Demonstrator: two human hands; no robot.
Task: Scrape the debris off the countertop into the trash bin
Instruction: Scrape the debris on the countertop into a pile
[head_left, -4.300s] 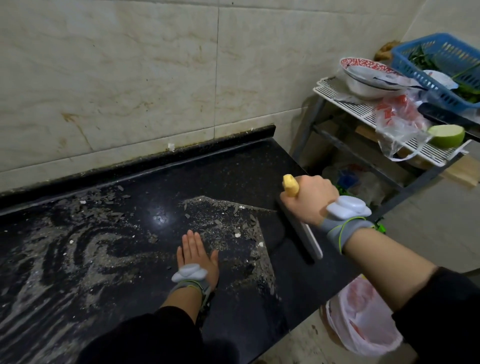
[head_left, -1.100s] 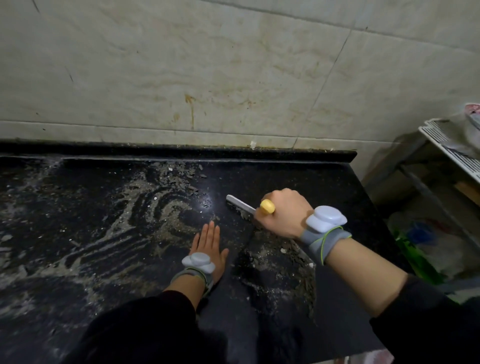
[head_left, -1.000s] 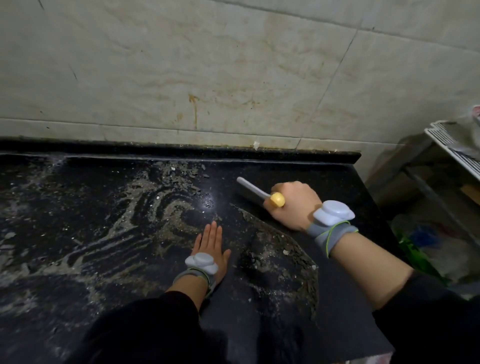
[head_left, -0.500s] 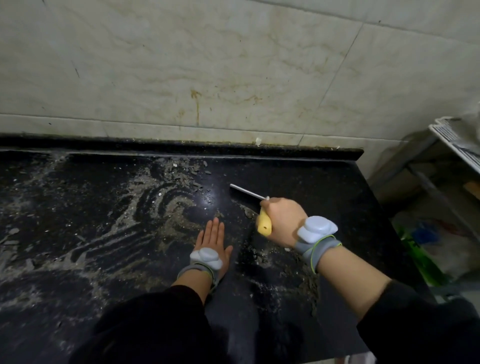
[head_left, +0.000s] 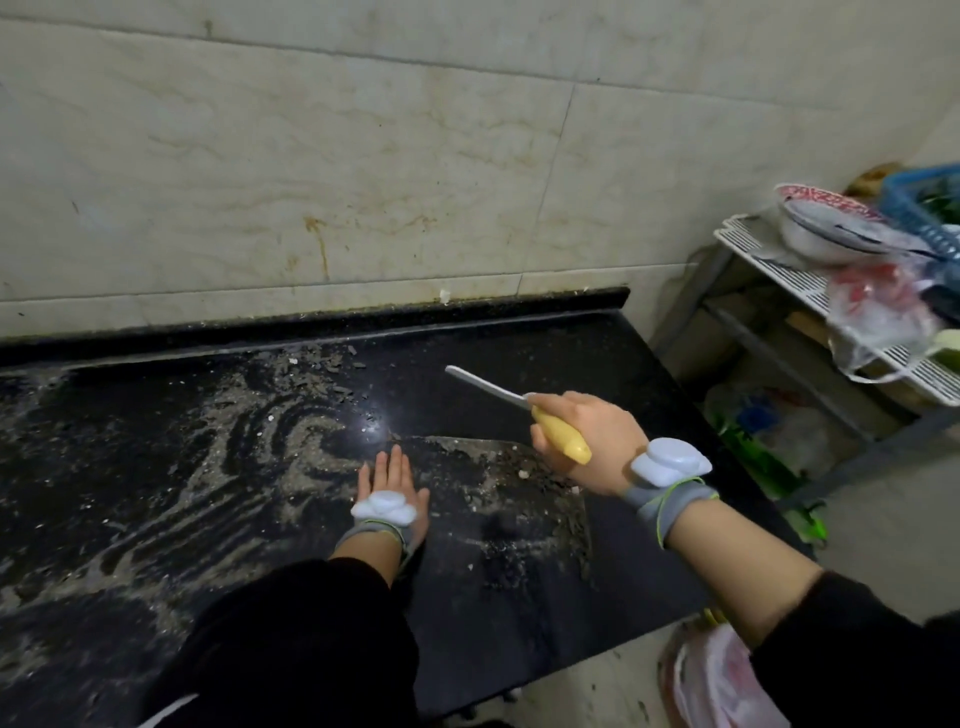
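Observation:
Grey dusty debris (head_left: 249, 457) is smeared in swirls over the black countertop (head_left: 519, 353). A scraped pile of debris (head_left: 540, 499) lies right of my left hand (head_left: 392, 483), which rests flat on the counter with straight fingers. My right hand (head_left: 587, 441) grips the yellow handle of a scraper (head_left: 491, 387). Its pale blade is lifted above the counter and points toward the back wall. The trash bin (head_left: 711, 680), lined with a pinkish plastic bag, stands on the floor below the counter's right front corner, partly hidden by my right sleeve.
A white wire rack (head_left: 831, 301) stands right of the counter, holding a bowl (head_left: 821, 218), a blue basket (head_left: 930, 208) and a plastic bag (head_left: 883, 317). The tiled wall (head_left: 363, 171) runs behind the counter. More bags lie under the rack.
My right hand has lifted the scraper off the counter and moved it to the right and back. The view has swung right, bringing the rack and bin into sight. My left hand stays flat.

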